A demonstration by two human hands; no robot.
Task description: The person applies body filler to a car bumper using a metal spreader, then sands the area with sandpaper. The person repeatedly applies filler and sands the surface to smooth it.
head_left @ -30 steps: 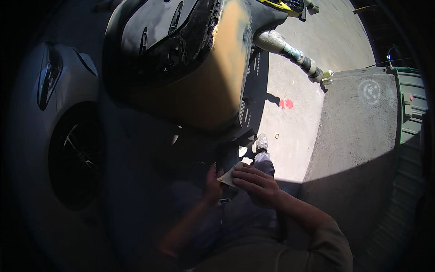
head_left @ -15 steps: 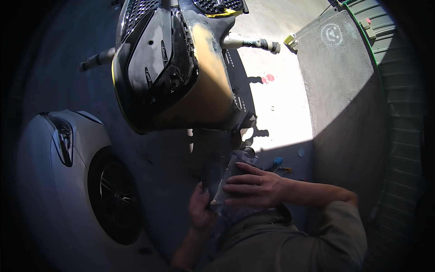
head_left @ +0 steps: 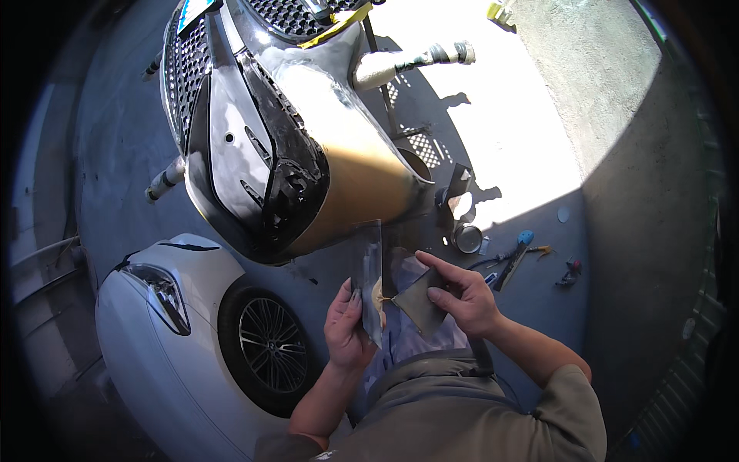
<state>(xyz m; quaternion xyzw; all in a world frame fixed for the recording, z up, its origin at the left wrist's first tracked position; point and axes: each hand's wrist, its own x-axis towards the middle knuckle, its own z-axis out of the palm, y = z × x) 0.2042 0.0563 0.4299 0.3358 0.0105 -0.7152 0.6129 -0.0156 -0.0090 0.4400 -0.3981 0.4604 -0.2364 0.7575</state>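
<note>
My left hand [head_left: 344,323] grips a thin, shiny flat plate [head_left: 370,258] that stands nearly on edge. A smear of tan body filler [head_left: 378,299] sits on the plate, on the side toward my right hand. Between thumb and fingers, my right hand [head_left: 466,299] pinches a dark grey flat spreader [head_left: 420,305]. A thin strand of filler joins the spreader's corner to the smear. Just beyond my hands is a car bumper [head_left: 265,138], black and grey, with a wide tan patch [head_left: 358,181] on its near right corner.
Tape-wrapped stand arms [head_left: 419,63] stick out beside the bumper. To the left stands a white car [head_left: 165,339] with a dark wheel [head_left: 271,339]. A round tin [head_left: 466,239] and a blue-ended tool [head_left: 514,258] lie on the floor at right, near a concrete wall [head_left: 623,254].
My right hand lay over the plate in my left hand; it is now apart to the right, showing the spreader and filler. The view has shifted, and the bumper sits further left.
</note>
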